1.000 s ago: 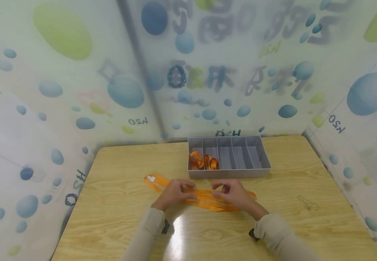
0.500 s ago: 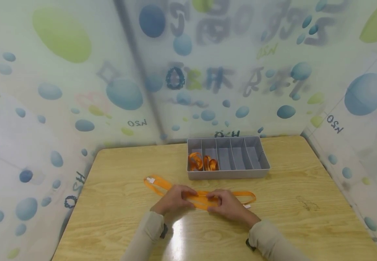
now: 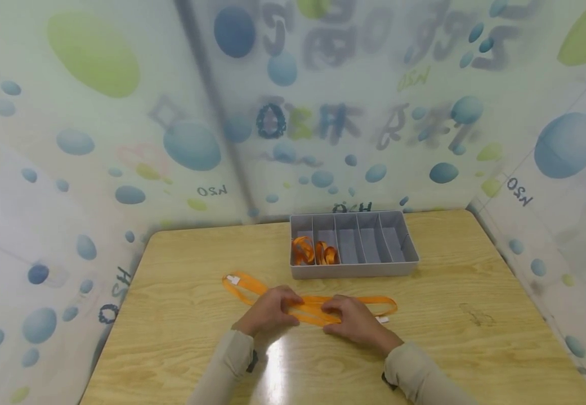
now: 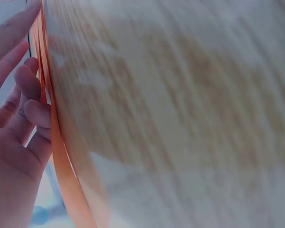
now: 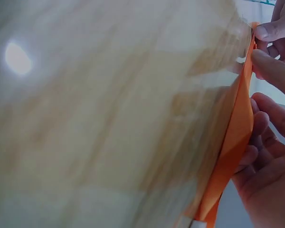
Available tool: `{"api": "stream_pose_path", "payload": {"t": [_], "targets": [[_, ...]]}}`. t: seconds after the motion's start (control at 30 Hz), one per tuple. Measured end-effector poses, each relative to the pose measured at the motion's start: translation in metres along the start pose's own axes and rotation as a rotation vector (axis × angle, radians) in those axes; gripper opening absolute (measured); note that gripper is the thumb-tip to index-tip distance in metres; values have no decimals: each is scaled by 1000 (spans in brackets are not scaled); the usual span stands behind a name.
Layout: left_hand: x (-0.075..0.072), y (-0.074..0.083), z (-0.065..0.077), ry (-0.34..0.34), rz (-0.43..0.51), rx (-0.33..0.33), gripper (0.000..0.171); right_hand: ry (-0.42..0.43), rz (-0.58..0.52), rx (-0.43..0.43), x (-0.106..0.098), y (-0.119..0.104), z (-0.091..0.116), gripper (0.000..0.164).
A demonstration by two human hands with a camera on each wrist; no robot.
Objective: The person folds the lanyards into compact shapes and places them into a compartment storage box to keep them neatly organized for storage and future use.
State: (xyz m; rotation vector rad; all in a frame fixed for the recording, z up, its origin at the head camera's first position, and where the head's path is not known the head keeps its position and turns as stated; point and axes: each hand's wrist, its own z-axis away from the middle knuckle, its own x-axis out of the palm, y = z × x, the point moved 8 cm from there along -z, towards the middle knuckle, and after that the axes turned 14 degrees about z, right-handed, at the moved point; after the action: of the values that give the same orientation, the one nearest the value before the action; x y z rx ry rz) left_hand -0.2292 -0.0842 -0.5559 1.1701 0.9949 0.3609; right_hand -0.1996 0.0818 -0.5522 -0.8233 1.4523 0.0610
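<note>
A long orange ribbon, looped into several strands, lies stretched sideways on the wooden table, with a white tag at each end. Over its left part, my left hand grips the strands between curled fingers and thumb. My right hand holds them closer to the right end, thumb nearer me and fingers on the far side. In the right wrist view the ribbon runs along my bent fingers. From the left wrist, the curled fingers are seen against the ribbon's edge. Parts of the strands are hidden under both hands.
Beyond the hands stands a grey divided tray against the patterned wall. Coiled orange ribbons lie in its leftmost compartment and more orange ribbon in the one beside it. Wooden table surface extends around the hands.
Both hands have come down onto the ribbon and grip it. The right hand has shifted left, uncovering the ribbon's right loop and its white tag. In the last half second little has moved.
</note>
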Motion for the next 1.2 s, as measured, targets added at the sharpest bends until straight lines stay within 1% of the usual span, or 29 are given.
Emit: {"api": "stream_pose_path", "payload": {"t": [0.17,0.27,0.37,0.47,0.6,0.77,0.83,1.0,1.2], "targets": [[1,2,0,-18,-23,36,31,-7,23,-14,-1,-2,0,33],[1,3,0,-21,-45,56,25,-12,9,-11,-2,-3,-1,28],[1,2,0,-18,-46,47,22,-22,-11,2,-1,-3,-1,22],[1,0,0,-14,-54,34,24,-21,-22,11,-1,-3,-2,17],[1,-1,-1,-4,-71,15,29,-3,-2,10,-2,-3,-4,14],[2,-3,0,13,-77,-26,30,5,13,7,-3,-5,-5,13],[2,-3,0,16,-86,-32,31,6,18,3,-4,-5,-5,13],[3,-2,-2,26,-101,-28,30,12,28,-10,-7,-6,-7,12],[2,2,-3,35,-123,14,23,8,3,16,-14,-4,-9,13]]}}
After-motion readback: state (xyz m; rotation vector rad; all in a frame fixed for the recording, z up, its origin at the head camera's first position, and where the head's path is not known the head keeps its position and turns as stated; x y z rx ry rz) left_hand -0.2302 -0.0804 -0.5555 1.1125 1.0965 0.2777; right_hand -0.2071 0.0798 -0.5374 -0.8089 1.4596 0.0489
